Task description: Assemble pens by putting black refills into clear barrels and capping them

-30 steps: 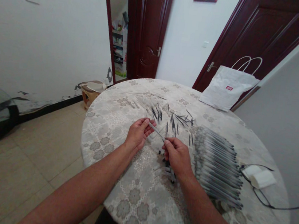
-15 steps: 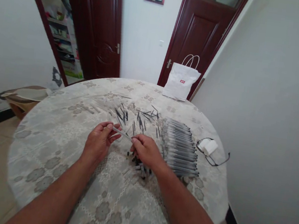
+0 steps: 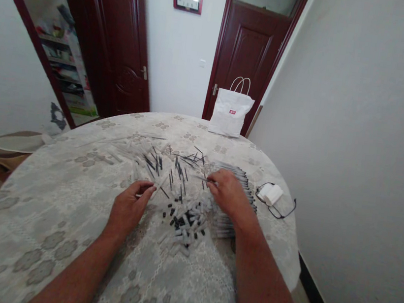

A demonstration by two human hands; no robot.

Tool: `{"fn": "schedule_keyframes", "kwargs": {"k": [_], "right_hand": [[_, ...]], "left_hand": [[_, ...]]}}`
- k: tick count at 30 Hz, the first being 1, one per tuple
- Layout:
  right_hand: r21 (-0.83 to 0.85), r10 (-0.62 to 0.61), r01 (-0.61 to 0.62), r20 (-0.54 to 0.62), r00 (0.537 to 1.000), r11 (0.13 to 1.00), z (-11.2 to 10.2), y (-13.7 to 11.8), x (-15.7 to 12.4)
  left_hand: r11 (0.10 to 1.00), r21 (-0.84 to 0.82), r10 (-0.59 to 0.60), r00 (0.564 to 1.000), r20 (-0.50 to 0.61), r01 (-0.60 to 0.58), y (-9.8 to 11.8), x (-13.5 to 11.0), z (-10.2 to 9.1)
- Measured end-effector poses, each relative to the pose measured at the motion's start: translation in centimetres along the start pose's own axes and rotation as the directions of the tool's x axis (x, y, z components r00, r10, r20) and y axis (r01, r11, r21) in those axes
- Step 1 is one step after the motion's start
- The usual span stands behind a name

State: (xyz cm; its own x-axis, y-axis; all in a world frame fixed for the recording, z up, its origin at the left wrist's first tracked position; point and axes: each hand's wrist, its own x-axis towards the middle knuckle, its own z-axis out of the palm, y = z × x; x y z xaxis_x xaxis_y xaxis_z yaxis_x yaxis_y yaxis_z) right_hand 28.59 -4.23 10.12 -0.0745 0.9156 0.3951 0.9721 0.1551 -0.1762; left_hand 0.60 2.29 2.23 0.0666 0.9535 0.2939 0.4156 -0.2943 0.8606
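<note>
My right hand (image 3: 227, 190) is closed on a slim pen (image 3: 203, 178), its one end pointing left, over the near side of a row of finished-looking pens (image 3: 227, 230). My left hand (image 3: 130, 207) has thumb and fingers pinched together, and a pale clear pen barrel (image 3: 161, 184) reaches out from the fingertips. Between the hands lies a heap of clear pen caps and small black plugs (image 3: 188, 222). Dark ink refills (image 3: 181, 168) are scattered behind it. More clear barrels (image 3: 120, 151) lie to the far left, blurred against the cloth.
The round table wears a patterned cloth (image 3: 70, 193). Black-framed glasses (image 3: 280, 214) and a white folded tissue or packet (image 3: 271, 194) are at the right. A white paper bag (image 3: 231, 113) stands at the back edge. A brown bag (image 3: 8, 151) is left of the table.
My right hand has moved right with the pen, away from my left hand, to the pen row. My left hand has let go of that pen and lowered slightly. The view has shifted right.
</note>
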Motion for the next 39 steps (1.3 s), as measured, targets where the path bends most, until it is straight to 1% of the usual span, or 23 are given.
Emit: {"fn": "schedule_keyframes", "kwargs": {"k": [2, 4, 6, 8, 11, 13, 17, 23, 26, 29, 31, 33, 36, 38, 39], "right_hand": [[-0.098, 0.108, -0.112, -0.052, 0.993, 0.989, -1.1, 2.9, 0.1], [-0.173, 0.189, -0.199, -0.073, 0.979, 0.965, -1.6, 5.4, 0.1], [-0.236, 0.246, -0.253, -0.057, 0.968, 0.938, -1.5, 7.2, 0.2], [-0.276, 0.277, -0.275, -0.032, 0.960, 0.921, -1.0, 8.2, 0.3], [-0.297, 0.287, -0.273, 0.003, 0.958, 0.915, -0.3, 8.7, 0.5], [-0.306, 0.287, -0.272, 0.006, 0.958, 0.913, 0.0, 8.6, 0.6], [-0.309, 0.297, -0.287, -0.015, 0.955, 0.907, 0.4, 8.3, 0.7], [-0.315, 0.306, -0.286, 0.013, 0.952, 0.905, 1.3, 8.0, 0.7], [-0.295, 0.286, -0.273, 0.001, 0.958, 0.916, 1.5, 8.3, 0.6], [-0.240, 0.234, -0.237, -0.040, 0.971, 0.941, 1.0, 8.6, 0.5], [-0.196, 0.178, -0.189, -0.073, 0.981, 0.962, 0.1, 8.2, 0.3], [-0.150, 0.119, -0.134, -0.104, 0.987, 0.980, -1.0, 6.9, 0.0], [-0.092, 0.041, -0.052, -0.109, 0.993, 0.994, -2.0, 3.5, -0.2], [-0.059, -0.009, 0.005, -0.070, 0.998, 0.998, -1.8, 0.6, -0.3], [-0.052, -0.034, 0.032, -0.029, 0.999, 0.998, -1.4, -0.9, -0.2]], "left_hand": [[0.981, 0.185, 0.064, 0.998, -0.002, -0.062, -0.5, 0.2, -0.2], [0.950, 0.291, 0.105, 0.994, 0.031, -0.109, -0.9, 0.2, -0.2], [0.916, 0.371, 0.133, 0.988, 0.077, -0.152, -1.3, 0.2, -0.1], [0.871, 0.448, 0.166, 0.979, 0.119, -0.202, -1.6, 0.2, 0.0], [0.805, 0.534, 0.202, 0.966, 0.163, -0.259, -2.0, 0.1, 0.1], [0.777, 0.569, 0.204, 0.963, 0.179, -0.270, -2.1, 0.1, 0.1], [0.750, 0.598, 0.194, 0.958, 0.211, -0.283, -2.2, 0.1, 0.1], [0.703, 0.639, 0.179, 0.947, 0.266, -0.313, -2.9, 0.3, 0.6], [0.676, 0.665, 0.170, 0.945, 0.279, -0.318, -2.9, 0.2, 0.9], [0.668, 0.679, 0.158, 0.950, 0.271, -0.305, -2.5, 0.1, 1.2], [0.670, 0.684, 0.140, 0.953, 0.268, -0.290, -2.2, 0.0, 1.4], [0.676, 0.684, 0.123, 0.957, 0.263, -0.275, -1.8, 0.0, 1.6], [0.683, 0.684, 0.117, 0.962, 0.246, -0.258, -1.4, -0.2, 1.7], [0.679, 0.693, 0.124, 0.968, 0.218, -0.243, -1.3, -0.3, 1.7], [0.679, 0.695, 0.128, 0.970, 0.205, -0.237, -1.3, -0.3, 1.6]]}}
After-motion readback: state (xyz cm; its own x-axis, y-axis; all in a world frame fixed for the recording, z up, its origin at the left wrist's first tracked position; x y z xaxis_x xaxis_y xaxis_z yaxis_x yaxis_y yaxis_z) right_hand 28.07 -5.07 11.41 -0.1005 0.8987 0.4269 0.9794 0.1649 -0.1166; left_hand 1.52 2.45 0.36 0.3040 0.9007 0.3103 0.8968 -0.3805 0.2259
